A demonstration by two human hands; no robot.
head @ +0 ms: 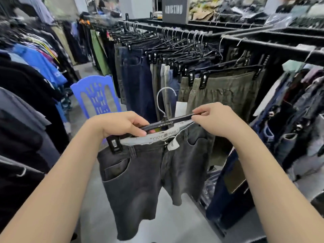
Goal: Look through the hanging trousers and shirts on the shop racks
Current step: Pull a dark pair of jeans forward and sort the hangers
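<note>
A pair of dark grey denim shorts [140, 181] hangs from a black clip hanger [168, 124] that I hold off the rack in front of me. My left hand [121, 125] grips the hanger bar near its left clip. My right hand [215, 120] pinches the bar's right end. The hanger's wire hook [164, 100] points up, free of any rail. Behind it, trousers hang on the black rack [263, 41]: olive green ones [222, 95] closest, dark navy jeans [138, 81] further left.
A blue plastic chair [96, 95] stands in the aisle ahead on the left. Shirts on a left rack [35, 67] crowd that side. More dark garments [298, 106] hang at the right. A grey "ARISTINO" sign box [174, 9] sits on top of the rack.
</note>
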